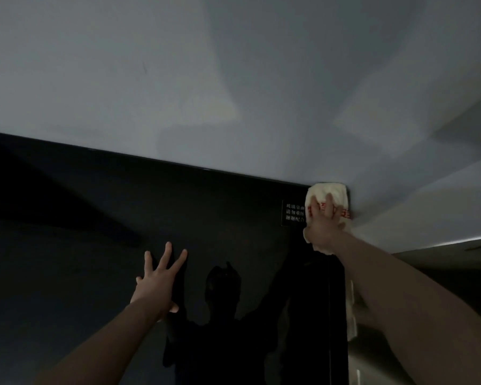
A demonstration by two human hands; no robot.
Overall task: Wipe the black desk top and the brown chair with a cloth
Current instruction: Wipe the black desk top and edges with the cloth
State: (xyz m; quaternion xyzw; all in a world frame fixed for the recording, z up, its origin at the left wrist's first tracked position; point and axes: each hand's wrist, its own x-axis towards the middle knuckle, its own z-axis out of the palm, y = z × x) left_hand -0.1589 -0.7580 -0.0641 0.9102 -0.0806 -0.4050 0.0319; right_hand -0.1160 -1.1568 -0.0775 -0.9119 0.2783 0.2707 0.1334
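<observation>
Right hand (324, 218) is pressing the soft, limp cloth (328, 194) flat-fingered at the glossy table's (95, 232) far right corner; left hand (159, 279) is resting splayed, holding nothing.

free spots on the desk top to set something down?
Bare: the glossy black desk top from the spread left hand out to its left side and up to the wall edge. Crowded: far right corner, where the right hand presses the cream cloth beside a small white-lettered label.

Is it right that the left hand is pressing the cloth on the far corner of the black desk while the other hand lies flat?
Not quite: the head view shows the right hand pressing the cloth on the far corner of the black desk. The left hand is the one lying flat.
</observation>
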